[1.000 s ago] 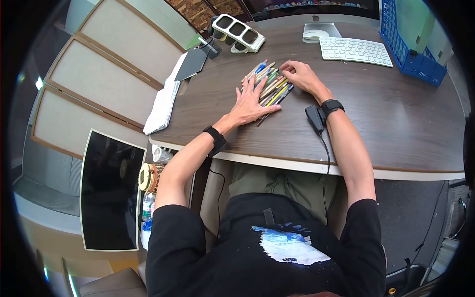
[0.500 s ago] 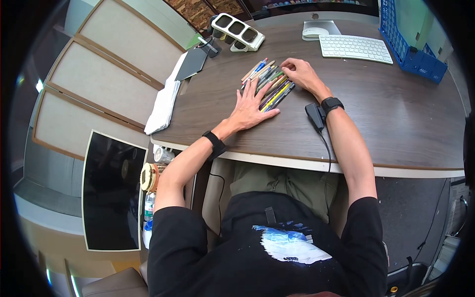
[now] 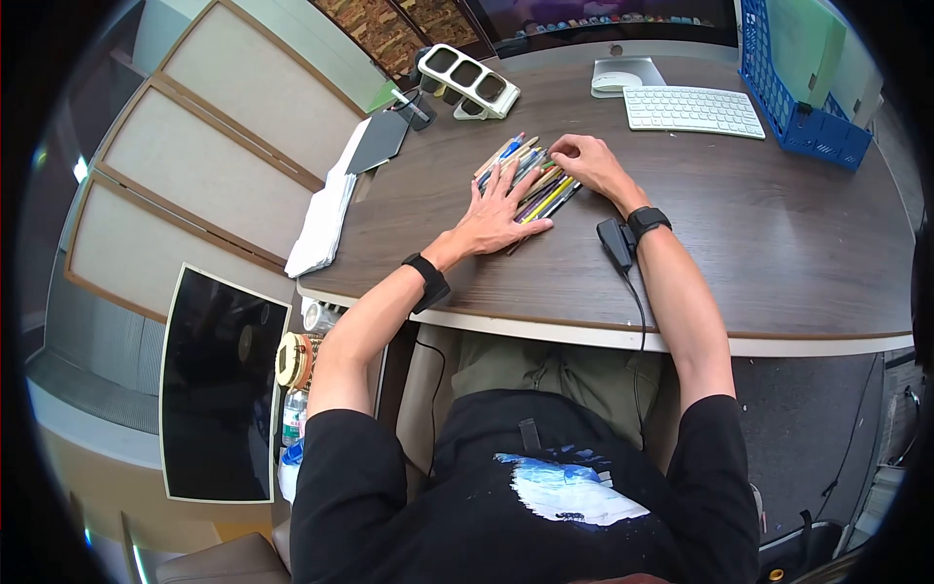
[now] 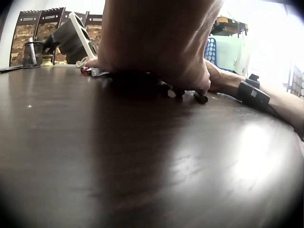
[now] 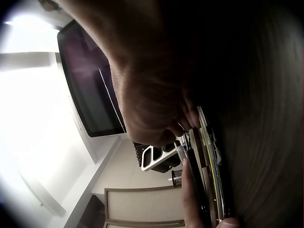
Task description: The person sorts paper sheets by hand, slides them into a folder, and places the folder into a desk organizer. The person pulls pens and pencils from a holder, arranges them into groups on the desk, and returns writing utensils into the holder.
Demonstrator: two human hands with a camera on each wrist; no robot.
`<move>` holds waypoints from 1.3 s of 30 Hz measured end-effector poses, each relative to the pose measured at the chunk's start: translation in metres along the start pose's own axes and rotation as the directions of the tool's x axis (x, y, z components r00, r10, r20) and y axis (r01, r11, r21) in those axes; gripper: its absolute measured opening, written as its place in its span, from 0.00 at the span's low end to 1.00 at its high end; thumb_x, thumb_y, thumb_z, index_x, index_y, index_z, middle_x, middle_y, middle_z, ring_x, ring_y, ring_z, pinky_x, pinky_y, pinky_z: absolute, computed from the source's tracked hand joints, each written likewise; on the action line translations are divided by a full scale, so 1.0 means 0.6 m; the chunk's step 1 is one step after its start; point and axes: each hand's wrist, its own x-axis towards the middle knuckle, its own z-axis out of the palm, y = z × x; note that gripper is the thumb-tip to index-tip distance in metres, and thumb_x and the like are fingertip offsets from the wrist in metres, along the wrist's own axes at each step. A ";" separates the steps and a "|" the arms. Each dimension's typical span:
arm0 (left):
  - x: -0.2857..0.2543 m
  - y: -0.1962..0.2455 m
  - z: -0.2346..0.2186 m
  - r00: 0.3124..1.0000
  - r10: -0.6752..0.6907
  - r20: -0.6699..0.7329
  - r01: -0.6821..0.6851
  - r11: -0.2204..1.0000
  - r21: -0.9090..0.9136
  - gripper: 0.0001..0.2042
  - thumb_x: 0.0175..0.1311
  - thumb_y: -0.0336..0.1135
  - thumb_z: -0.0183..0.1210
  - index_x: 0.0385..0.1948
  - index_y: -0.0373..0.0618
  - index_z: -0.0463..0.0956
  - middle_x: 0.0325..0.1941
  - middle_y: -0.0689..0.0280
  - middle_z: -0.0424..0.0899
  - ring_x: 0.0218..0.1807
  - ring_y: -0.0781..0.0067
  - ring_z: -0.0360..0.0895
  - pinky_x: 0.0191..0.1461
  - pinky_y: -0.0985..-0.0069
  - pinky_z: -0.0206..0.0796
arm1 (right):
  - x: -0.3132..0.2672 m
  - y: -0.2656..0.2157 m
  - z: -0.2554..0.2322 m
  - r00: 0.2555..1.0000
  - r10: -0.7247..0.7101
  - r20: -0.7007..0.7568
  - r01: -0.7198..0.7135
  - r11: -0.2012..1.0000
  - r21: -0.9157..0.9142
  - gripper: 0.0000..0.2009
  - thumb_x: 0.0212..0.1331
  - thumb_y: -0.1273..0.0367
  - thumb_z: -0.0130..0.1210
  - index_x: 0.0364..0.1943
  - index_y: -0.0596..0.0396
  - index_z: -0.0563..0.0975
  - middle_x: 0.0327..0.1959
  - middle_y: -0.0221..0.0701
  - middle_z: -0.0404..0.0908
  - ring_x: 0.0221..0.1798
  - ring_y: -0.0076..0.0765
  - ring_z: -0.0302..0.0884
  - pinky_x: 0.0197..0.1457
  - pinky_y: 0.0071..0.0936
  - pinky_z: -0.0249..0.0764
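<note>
A loose bundle of pens and pencils (image 3: pixel 550 202) lies slantwise on the dark desk, among them a yellow one and several in bare wood. My left hand (image 3: pixel 493 216) rests across the near side of the bundle, fingers spread and thumb stretched along its lower end. At the bundle's right end, my right hand (image 3: pixel 591 164) has its fingers curled, thumb and forefinger pinching at a pencil tip. In the right wrist view the curled right fingers (image 5: pixel 178 124) meet the pencil ends (image 5: pixel 204 142). The left palm (image 4: pixel 152 47) hides most of the bundle in the left wrist view.
Behind the bundle stands a white holder with three openings (image 3: pixel 486 94), near a dark mesh pen cup (image 3: pixel 418 114). A white keyboard (image 3: pixel 693 112), a mouse (image 3: pixel 616 81) and a blue basket (image 3: pixel 827 136) are at the back right. Papers (image 3: pixel 321 229) lie at the left edge.
Both hands stay at the bundle. The pens and pencils have shifted slightly under them, and the green pencil's end now sits by the right fingertips. The head view has tilted a little.
</note>
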 end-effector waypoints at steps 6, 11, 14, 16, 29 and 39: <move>0.006 0.002 -0.004 0.999 -0.027 0.033 0.026 0.999 0.034 0.56 0.64 0.78 0.57 0.86 0.53 0.44 0.90 0.45 0.37 0.89 0.34 0.32 0.83 0.24 0.28 | -0.003 -0.001 0.001 1.000 -0.020 -0.020 0.020 1.000 0.023 0.18 0.67 0.61 0.59 0.50 0.62 0.86 0.43 0.43 0.91 0.49 0.42 0.89 0.57 0.37 0.82; 0.015 0.001 -0.023 0.988 -0.081 0.130 0.082 0.997 -0.002 0.58 0.63 0.77 0.60 0.86 0.47 0.45 0.90 0.44 0.37 0.89 0.34 0.31 0.83 0.24 0.29 | 0.000 -0.003 0.001 0.999 0.003 -0.053 0.001 0.997 0.075 0.18 0.66 0.61 0.59 0.49 0.61 0.87 0.44 0.44 0.91 0.49 0.43 0.89 0.57 0.37 0.82; 0.021 -0.006 -0.031 0.985 -0.062 0.161 0.062 0.998 0.008 0.55 0.66 0.72 0.60 0.85 0.44 0.47 0.89 0.41 0.39 0.88 0.32 0.34 0.82 0.25 0.37 | -0.005 -0.008 0.001 0.996 0.048 -0.077 -0.041 0.995 0.095 0.17 0.65 0.61 0.59 0.48 0.60 0.87 0.45 0.45 0.91 0.51 0.47 0.90 0.60 0.39 0.81; 0.028 -0.008 -0.032 0.986 -0.035 0.165 0.029 0.999 0.040 0.49 0.70 0.64 0.59 0.84 0.42 0.49 0.87 0.37 0.43 0.86 0.27 0.41 0.83 0.30 0.46 | 0.000 0.002 0.003 0.992 0.010 -0.130 -0.002 0.998 0.065 0.17 0.65 0.61 0.59 0.48 0.59 0.88 0.45 0.45 0.91 0.52 0.47 0.89 0.60 0.39 0.81; 0.060 0.010 -0.036 0.989 0.034 0.146 -0.063 0.978 0.201 0.33 0.67 0.45 0.64 0.66 0.32 0.62 0.63 0.31 0.72 0.64 0.23 0.75 0.68 0.43 0.71 | 0.000 0.004 0.003 0.993 0.025 -0.113 -0.022 0.999 0.027 0.17 0.66 0.61 0.59 0.48 0.59 0.87 0.44 0.46 0.91 0.50 0.48 0.89 0.59 0.40 0.81; 0.080 -0.013 -0.097 0.989 -0.082 0.126 0.077 0.996 0.042 0.31 0.63 0.49 0.70 0.64 0.44 0.71 0.60 0.43 0.85 0.61 0.39 0.83 0.65 0.52 0.75 | -0.001 0.002 0.002 0.994 0.037 -0.102 -0.036 0.999 0.019 0.17 0.67 0.61 0.58 0.49 0.59 0.87 0.46 0.47 0.91 0.51 0.50 0.89 0.59 0.40 0.81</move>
